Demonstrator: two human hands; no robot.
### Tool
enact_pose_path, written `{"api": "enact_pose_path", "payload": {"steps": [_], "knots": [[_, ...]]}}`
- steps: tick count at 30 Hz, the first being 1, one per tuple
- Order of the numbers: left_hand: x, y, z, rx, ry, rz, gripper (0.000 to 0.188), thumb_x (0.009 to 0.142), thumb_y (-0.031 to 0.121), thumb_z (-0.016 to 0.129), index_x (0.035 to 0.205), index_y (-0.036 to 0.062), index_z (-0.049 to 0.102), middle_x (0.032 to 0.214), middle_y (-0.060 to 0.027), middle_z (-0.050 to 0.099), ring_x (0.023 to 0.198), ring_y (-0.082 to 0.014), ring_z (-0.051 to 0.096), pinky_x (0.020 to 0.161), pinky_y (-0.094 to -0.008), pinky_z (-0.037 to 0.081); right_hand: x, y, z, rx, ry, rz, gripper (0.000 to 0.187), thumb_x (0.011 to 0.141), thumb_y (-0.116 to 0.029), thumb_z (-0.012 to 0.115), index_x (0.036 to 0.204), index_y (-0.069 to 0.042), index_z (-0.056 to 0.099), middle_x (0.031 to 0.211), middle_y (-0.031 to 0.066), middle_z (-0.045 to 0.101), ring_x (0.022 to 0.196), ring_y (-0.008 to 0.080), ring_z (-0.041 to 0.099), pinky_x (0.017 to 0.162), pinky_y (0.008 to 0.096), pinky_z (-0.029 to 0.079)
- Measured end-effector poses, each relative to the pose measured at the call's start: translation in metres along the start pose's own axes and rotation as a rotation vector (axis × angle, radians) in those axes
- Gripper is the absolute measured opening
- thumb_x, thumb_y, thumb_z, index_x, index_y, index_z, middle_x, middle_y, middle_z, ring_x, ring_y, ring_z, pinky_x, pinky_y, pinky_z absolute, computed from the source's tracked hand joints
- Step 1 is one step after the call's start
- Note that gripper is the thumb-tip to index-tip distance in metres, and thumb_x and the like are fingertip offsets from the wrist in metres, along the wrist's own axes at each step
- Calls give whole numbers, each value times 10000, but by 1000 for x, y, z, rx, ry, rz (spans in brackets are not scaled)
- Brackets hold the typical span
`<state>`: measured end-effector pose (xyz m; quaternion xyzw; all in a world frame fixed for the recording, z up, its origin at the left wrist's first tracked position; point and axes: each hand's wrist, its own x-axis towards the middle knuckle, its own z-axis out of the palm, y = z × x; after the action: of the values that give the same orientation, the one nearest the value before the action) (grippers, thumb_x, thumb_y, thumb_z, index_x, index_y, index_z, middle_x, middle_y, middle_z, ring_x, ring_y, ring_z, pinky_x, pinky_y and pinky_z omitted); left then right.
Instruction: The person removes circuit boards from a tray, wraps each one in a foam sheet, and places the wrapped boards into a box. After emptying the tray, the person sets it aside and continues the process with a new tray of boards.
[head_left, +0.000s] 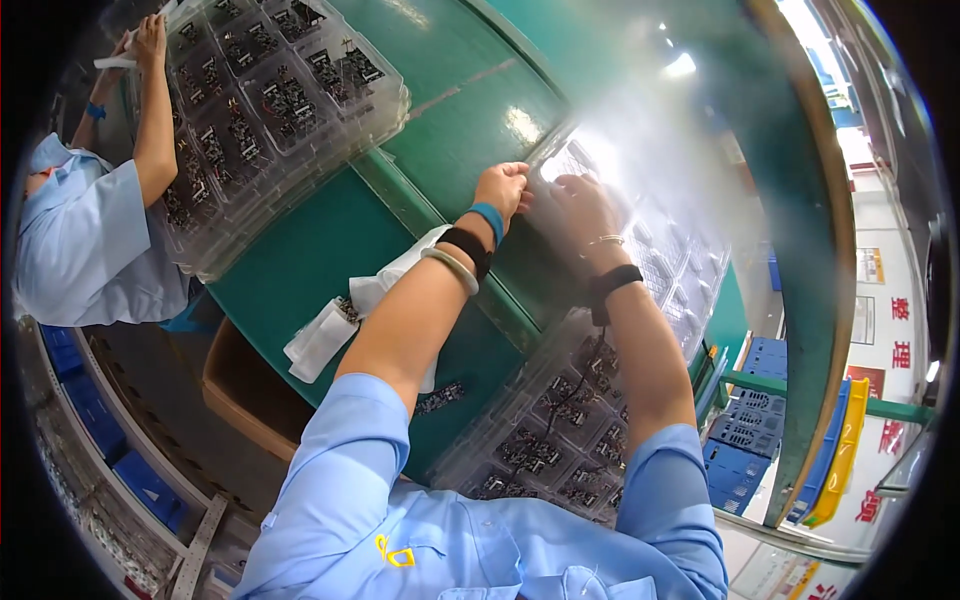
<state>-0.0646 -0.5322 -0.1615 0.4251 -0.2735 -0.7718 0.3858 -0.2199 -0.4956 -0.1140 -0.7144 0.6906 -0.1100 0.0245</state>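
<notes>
My left hand (503, 192), with a blue band on the wrist, is over the green table, its fingers curled and pinched together. Just to its right is my right hand (588, 212), washed out by glare, with its fingers curled in at the edge of a clear plastic tray (690, 285). Anything small between the fingers of either hand is too unclear to name. Under my right forearm lies a clear compartment tray (478, 447) of small dark electronic parts. White sleeves (322, 342) rest left of my left forearm, and a strip of small dark parts (440, 398) lies near my left elbow.
A stack of clear compartment trays (330, 150) with dark parts stands at the far left, beside a co-worker's hand (150, 42) and blue sleeve. A green post (826, 300) rises at the right. Blue crates (745, 440) and a cardboard box (245, 395) stand lower down.
</notes>
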Motion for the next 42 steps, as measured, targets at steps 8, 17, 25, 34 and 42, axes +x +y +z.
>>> {"api": "enact_pose_path", "payload": {"steps": [8, 17, 25, 34, 42], "knots": [[18, -17, -17, -96, -67, -28, 157, 885, 103, 587, 1027, 44, 553, 834, -67, 631, 728, -164, 621, 635, -291, 524, 4, -42, -15, -35, 66, 17, 267, 817, -236, 591, 1062, -148, 653, 1032, 91, 606, 941, 288, 605, 772, 397, 491], [20, -23, -20, -206, -124, -10, 187, 878, 165, 633, 1014, 65, 553, 844, -43, 645, 732, -155, 620, 664, -297, 510, 27, -67, 3, -377, -63, -89, 238, 816, -189, 567, 1025, -101, 641, 1123, 116, 559, 990, 321, 581, 801, 422, 502], [24, -23, -24, -177, -137, -17, 206, 873, 197, 646, 1018, 84, 552, 823, -33, 643, 724, -148, 615, 666, -296, 505, 37, -70, -2, -317, -217, -61, 216, 824, -165, 568, 1004, -65, 630, 1107, 143, 546, 992, 349, 576, 817, 423, 509], [24, -14, -20, -188, -198, -62, 286, 867, 255, 648, 1065, 79, 541, 829, -24, 623, 691, -136, 597, 618, -300, 501, 33, -81, 21, -616, -181, 0, 231, 817, -163, 592, 1011, -38, 614, 1090, 110, 517, 1011, 302, 551, 804, 372, 518], [27, -6, -27, -97, -219, -126, 342, 828, 312, 682, 1054, 103, 533, 738, -2, 602, 595, -124, 577, 512, -317, 477, 28, -84, 23, -554, -160, -46, 203, 798, -140, 588, 987, -72, 616, 1086, 106, 524, 985, 300, 565, 750, 374, 545]]}}
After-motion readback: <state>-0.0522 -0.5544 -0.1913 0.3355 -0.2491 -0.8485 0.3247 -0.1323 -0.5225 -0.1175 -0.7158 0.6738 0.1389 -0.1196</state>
